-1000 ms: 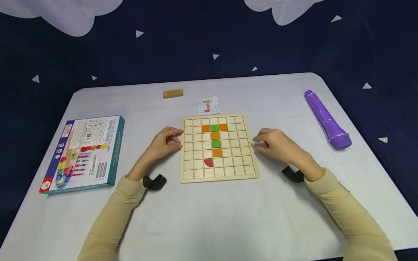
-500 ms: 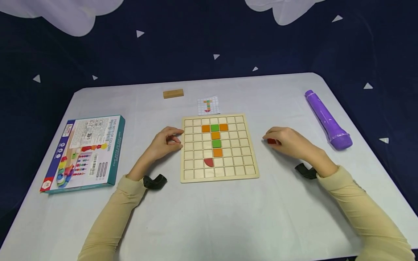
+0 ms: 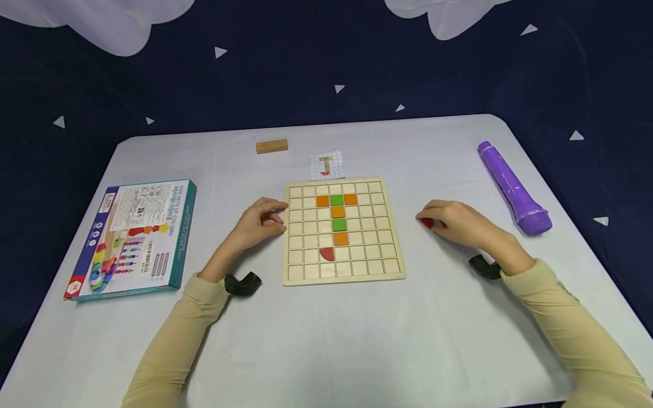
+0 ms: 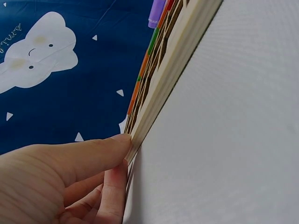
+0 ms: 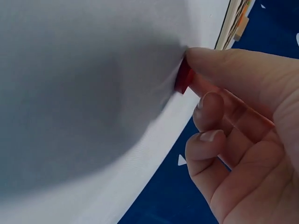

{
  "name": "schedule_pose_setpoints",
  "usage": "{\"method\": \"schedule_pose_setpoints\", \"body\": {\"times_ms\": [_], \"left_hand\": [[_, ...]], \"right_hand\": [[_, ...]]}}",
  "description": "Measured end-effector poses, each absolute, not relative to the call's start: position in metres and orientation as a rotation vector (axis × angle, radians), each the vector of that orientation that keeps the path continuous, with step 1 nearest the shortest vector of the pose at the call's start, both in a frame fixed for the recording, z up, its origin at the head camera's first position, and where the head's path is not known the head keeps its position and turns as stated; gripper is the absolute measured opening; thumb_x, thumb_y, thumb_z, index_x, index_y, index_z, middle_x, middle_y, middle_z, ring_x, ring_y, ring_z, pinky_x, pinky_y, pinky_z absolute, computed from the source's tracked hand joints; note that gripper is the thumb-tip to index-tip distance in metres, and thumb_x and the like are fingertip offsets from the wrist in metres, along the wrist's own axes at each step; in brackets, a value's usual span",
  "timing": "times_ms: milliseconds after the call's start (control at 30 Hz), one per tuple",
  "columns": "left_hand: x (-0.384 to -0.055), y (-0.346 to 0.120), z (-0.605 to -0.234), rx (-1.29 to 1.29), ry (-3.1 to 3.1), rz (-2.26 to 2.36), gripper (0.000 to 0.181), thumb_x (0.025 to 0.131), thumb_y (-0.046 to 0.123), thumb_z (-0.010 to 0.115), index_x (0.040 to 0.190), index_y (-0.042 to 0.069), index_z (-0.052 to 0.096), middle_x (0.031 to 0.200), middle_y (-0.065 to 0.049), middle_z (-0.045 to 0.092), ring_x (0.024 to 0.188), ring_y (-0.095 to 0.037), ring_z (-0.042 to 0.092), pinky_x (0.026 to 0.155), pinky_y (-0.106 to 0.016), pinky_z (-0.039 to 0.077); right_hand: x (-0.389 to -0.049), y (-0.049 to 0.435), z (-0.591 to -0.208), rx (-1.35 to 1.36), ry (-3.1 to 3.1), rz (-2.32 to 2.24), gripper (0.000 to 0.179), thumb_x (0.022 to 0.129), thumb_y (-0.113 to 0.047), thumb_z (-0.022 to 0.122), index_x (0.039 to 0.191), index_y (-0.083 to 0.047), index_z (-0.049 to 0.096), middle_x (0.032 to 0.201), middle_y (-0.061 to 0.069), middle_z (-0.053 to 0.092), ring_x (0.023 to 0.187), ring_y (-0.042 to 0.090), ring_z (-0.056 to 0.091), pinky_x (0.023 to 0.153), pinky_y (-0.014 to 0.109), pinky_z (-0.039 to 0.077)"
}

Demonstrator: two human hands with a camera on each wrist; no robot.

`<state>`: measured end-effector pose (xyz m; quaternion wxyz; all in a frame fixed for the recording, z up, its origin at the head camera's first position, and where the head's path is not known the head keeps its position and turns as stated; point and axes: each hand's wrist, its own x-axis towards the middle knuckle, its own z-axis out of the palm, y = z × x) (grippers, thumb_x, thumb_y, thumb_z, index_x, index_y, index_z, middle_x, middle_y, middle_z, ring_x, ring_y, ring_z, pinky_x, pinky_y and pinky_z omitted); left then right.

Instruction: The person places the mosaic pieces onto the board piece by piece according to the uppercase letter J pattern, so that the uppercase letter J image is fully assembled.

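Note:
A square wooden grid board (image 3: 311, 272) lies mid-table, with orange and green square tiles set in a T shape. Below that T sits a red quarter-circle tile (image 3: 327, 254). My left hand (image 3: 255, 224) touches the board's left edge with thumb and index fingertips, spaced apart along it; the left wrist view has the thumb (image 4: 103, 151) against the pale side. To the right of the board, my right hand (image 3: 456, 222) pinches a small red block (image 5: 184, 77) between thumb and index finger, low over the tabletop. Its full outline is hidden by the fingers.
A small pattern card (image 3: 327, 165) lies behind the board, showing a similar coloured figure. Left of it is a wooden bar (image 3: 272, 147). A flat toy box (image 3: 134, 238) lies at the left, a purple microphone-shaped object (image 3: 512, 187) at the right.
My right hand has moved right, away from the board's right edge, and the red block now shows between its fingers. The left hand and the board have stayed put.

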<state>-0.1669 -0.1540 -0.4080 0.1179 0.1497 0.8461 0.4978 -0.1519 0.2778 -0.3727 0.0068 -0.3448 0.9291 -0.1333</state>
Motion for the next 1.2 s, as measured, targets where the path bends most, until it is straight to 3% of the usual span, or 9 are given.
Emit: {"method": "schedule_pose_setpoints", "body": {"times_ms": [233, 633, 1200], "left_hand": [[-0.167, -0.155, -0.409, 0.452, 2.484, 1.466, 0.049, 0.081, -0.002, 0.067, 0.128, -0.006, 0.052, 0.125, -0.022, 0.048, 0.09, -0.01, 0.056, 0.073, -0.005, 0.047], [-0.167, -0.154, -0.407, 0.442, 2.483, 1.438, 0.049, 0.082, -0.001, 0.066, 0.129, -0.004, 0.051, 0.126, -0.02, 0.048, 0.097, -0.027, 0.058, 0.073, -0.005, 0.046], [-0.167, -0.154, -0.408, 0.429, 2.499, 1.441, 0.05, 0.081, -0.002, 0.067, 0.128, -0.005, 0.052, 0.126, -0.021, 0.048, 0.097, -0.028, 0.058, 0.073, -0.005, 0.046]], "right_hand": [[-0.152, 0.279, -0.373, -0.951, 2.944, -0.403, 0.025, 0.074, 0.001, 0.073, 0.099, 0.002, 0.07, 0.09, 0.009, 0.065, 0.074, 0.015, 0.055, 0.063, 0.031, 0.048], [-0.152, 0.275, -0.372, -0.885, 2.961, -0.384, 0.014, 0.074, -0.008, 0.075, 0.087, -0.003, 0.072, 0.08, 0.004, 0.064, 0.068, 0.012, 0.049, 0.06, 0.026, 0.042], [-0.141, 0.23, -0.367, -1.139, 2.966, -0.453, 0.012, 0.073, -0.015, 0.077, 0.081, -0.009, 0.07, 0.077, -0.003, 0.063, 0.067, 0.01, 0.054, 0.059, 0.023, 0.045]]}}
